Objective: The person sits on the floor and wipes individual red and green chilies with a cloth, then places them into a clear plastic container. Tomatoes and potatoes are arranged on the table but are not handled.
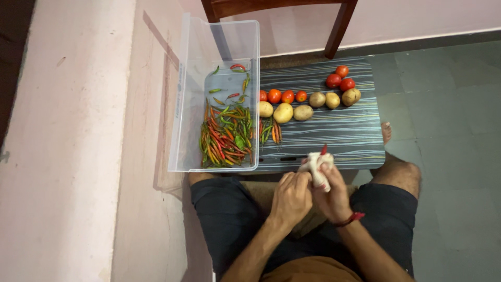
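The person is sitting on the floor with both hands meeting just in front of the striped mat (334, 141). The right hand (330, 190) is closing around a white cloth (317, 168) that is wrapping a red chilli (324, 150), only the tip of which is poking out at the top, so the pepper is probably being wiped inside the folds, though the cloth is hiding most of it. The left hand (292, 197) is curling its fingers against the near side of the same cloth, steadying it while the other grips.

To the left, a clear plastic bin (216, 52) is lying on the floor with a heap of red, green and orange chillies (225, 138) in its near half, within easy reach. On the mat, a few more chillies (270, 131) are lying just beside the bin, with potatoes (308, 107) and tomatoes (284, 96) arranged in neat rows behind them, grouped by kind. Wooden chair legs (339, 28) are standing beyond the mat, by the wall
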